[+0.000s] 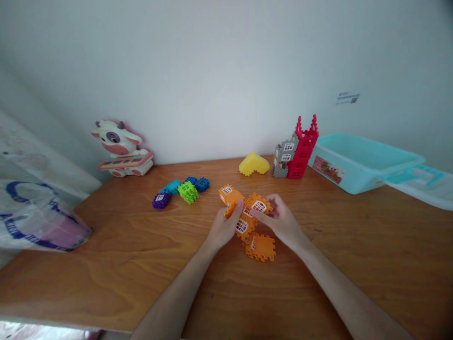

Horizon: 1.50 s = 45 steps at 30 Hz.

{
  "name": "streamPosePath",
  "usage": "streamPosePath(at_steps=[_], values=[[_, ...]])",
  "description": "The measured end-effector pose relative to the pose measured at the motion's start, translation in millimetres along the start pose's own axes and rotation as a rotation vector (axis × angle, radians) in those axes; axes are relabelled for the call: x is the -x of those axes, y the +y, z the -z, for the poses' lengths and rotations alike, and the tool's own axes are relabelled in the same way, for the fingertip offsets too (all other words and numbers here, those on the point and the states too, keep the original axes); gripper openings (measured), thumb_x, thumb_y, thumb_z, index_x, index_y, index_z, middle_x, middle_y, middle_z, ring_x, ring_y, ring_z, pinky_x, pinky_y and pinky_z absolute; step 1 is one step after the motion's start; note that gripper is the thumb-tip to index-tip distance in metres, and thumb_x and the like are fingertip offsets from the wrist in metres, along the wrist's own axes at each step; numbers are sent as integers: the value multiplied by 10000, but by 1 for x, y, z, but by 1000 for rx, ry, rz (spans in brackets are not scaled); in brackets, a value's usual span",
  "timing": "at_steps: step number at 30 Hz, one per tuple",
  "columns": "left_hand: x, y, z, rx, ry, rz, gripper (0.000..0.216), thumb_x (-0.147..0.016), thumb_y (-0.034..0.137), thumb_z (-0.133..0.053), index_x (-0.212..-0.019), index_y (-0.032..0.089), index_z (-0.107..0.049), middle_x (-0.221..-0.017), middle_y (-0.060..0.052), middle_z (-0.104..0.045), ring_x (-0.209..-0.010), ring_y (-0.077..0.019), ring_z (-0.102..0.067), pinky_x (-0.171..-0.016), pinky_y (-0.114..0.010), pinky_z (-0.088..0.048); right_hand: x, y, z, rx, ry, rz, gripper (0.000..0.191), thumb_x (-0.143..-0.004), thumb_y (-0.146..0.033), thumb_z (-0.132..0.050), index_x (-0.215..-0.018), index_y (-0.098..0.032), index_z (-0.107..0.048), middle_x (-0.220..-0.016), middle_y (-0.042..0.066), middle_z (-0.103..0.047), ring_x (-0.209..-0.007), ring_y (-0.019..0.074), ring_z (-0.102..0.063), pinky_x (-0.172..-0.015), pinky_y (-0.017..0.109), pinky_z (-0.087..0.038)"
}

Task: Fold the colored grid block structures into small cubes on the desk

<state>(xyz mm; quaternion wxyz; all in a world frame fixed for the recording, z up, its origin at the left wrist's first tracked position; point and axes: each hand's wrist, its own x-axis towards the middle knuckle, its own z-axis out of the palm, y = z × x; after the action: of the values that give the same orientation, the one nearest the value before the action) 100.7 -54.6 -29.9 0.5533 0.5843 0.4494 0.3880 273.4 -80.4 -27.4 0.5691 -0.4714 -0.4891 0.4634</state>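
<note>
Both my hands meet at the middle of the wooden table over a cluster of orange interlocking window tiles. My left hand has its fingers curled round the left side of the cluster. My right hand pinches an orange tile with a white window from the right. One orange tile lies flat just below the hands, and an orange block sits behind them.
A yellow piece and a red and grey block tower stand at the back by the wall. Blue, green and purple blocks lie to the left. A cow toy, a plastic bag and a turquoise bin flank the table.
</note>
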Motion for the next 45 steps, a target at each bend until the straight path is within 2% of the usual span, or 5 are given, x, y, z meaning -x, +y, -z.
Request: streamPosePath(at_steps=[12,23,31,39,45], values=[[2,5,10,235,-291,205,523,-762,463,-763,-1157,166,-590,-1089,-117,-694,-724,-162,-692,-645,-275,-558,-3,-2,2,-82,53,-106,625,-698,-434,-817,-1235,-276,-540,-1070,17,-649,-803,161,-663,-656,291,-621],[-2,3,6,27,-170,1,517,-773,600,-682,-999,147,-580,-821,-29,-670,-572,-115,-647,-520,-219,-535,0,0,8,220,-73,22,502,-807,-472,-706,-1252,-315,-537,-1179,48,-609,-799,184,-638,-562,293,-574],[-4,-3,5,-78,-113,-32,463,-802,583,-658,-954,153,-576,-740,-24,-660,-541,-133,-631,-492,-236,-518,0,4,8,314,26,175,360,-798,-464,-730,-1031,-252,-557,-1079,55,-644,-915,223,-635,-806,372,-532],[-3,-3,8,-127,-73,-76,466,-816,605,-620,-952,160,-638,-845,-42,-665,-680,-152,-628,-527,-232,-534,1,-8,5,245,96,33,479,-692,-490,-799,-1024,-253,-548,-803,1,-664,-694,192,-619,-626,317,-500],[-2,-4,6,-23,-91,-76,464,-825,598,-610,-1008,172,-607,-932,-51,-673,-756,-182,-666,-621,-313,-597,-3,-12,11,203,-120,-74,373,-739,-486,-754,-995,-220,-696,-917,38,-742,-840,232,-676,-766,360,-526]])
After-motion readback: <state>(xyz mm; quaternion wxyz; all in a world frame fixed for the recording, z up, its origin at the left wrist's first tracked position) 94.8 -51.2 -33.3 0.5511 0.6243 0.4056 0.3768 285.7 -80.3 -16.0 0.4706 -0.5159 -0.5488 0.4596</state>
